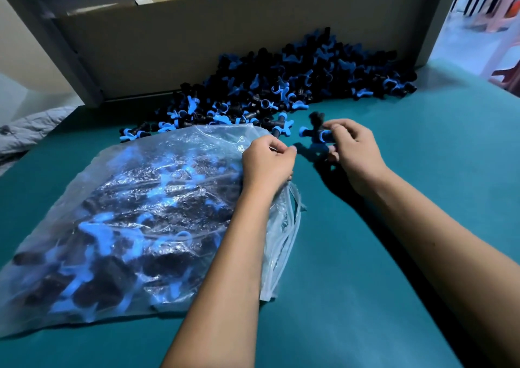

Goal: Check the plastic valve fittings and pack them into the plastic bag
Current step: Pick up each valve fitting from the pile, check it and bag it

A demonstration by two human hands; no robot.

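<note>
On the green table (394, 227), left side: plastic bag (126, 213) lying flat, already well filled with black-and-blue valve fittings, mouth facing right. My left hand (267, 162) sits at the bag's upper right edge, fingers curled and pinching the film at the opening. My right hand (351, 148) is just right of it, above the table, fingers curled round a small cluster of fittings (316, 134): blue handles and a black body stick out to the left of my grip. Exact count in the grip — cannot tell. The two hands are near each other but not touching.

Behind both hands: loose pile of fittings (281, 86), same black bodies and blue handles, heaped against a cardboard panel (197, 44) standing at the back of the table. Nearest pieces of the pile touch the bag's far edge. Grey cloth (31, 131) lies off the table at far left.
</note>
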